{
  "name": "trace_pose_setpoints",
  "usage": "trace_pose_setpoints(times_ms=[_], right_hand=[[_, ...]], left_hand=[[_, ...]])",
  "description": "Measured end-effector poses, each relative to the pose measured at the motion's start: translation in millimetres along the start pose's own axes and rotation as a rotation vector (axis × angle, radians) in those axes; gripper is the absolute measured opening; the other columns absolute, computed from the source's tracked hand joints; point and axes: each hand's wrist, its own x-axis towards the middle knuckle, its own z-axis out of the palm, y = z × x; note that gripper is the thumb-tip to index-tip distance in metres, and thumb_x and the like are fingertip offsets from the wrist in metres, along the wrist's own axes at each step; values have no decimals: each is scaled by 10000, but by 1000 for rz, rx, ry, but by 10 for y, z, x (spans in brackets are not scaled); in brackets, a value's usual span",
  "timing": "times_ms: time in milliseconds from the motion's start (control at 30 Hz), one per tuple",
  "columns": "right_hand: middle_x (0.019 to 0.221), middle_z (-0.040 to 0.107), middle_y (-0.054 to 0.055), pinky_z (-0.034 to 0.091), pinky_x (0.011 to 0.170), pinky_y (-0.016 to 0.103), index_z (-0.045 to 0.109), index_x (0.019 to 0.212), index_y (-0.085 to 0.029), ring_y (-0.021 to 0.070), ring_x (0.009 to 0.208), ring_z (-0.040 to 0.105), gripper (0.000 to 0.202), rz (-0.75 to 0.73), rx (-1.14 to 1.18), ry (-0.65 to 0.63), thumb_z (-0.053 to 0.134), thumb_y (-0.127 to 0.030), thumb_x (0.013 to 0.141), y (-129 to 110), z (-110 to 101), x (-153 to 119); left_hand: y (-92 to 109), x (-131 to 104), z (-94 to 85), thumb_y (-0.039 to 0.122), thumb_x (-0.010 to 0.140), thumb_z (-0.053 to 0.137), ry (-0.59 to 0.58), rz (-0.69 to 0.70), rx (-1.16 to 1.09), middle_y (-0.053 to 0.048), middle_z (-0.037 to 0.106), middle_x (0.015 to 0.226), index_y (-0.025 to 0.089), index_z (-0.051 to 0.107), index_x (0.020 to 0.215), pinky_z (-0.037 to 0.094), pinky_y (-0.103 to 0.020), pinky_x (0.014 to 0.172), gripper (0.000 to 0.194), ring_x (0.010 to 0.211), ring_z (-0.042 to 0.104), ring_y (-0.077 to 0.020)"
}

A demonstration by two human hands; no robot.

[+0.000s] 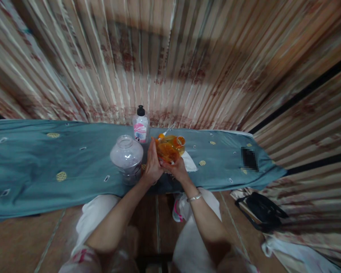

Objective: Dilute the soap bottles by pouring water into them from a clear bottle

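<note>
Both hands are around a clear container with orange and yellow contents (pixel 169 149), tilted with its round mouth toward the upper right. My left hand (pixel 153 163) presses its left side, and my right hand (pixel 175 168) wraps its lower side. An empty-looking clear jar (pixel 127 156) with a wide body stands just left of my left hand. Behind it is a clear bottle (pixel 141 128) with a black cap and a pink and white label. White paper or cloth (pixel 189 162) lies right of the held container, and a thin white item (pixel 169 129) shows behind it.
A green patterned cloth (pixel 82 151) covers the long table. Pleated curtains (pixel 165 64) hang behind and to the right. A pixelated dark item (pixel 249 159) lies at the table's right. A black bag (pixel 261 211) and white fabric (pixel 298 254) are at lower right.
</note>
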Motion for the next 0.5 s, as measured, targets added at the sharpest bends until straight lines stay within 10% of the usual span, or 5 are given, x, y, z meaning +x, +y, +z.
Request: trace_pose_setpoints(times_ms=[267, 500], right_hand=[[1217, 755, 93, 515, 1081, 438, 678, 1170, -218, 266, 1168, 687, 631, 2, 152, 71, 861, -487, 630, -277, -149, -27], [1212, 754, 122, 532, 1049, 478, 651, 1152, -208, 275, 1115, 708, 668, 27, 198, 188, 837, -575, 626, -365, -463, 23]], left_hand=[[170, -108, -116, 597, 855, 715, -75, 101, 68, -280, 83, 1706, 188, -57, 1636, 254, -611, 1247, 1172, 1583, 169, -414], [545, -302, -188, 379, 878, 757, -114, 209, 69, -257, 135, 1700, 226, -59, 1638, 300, -597, 1236, 1125, 1592, 166, -377]])
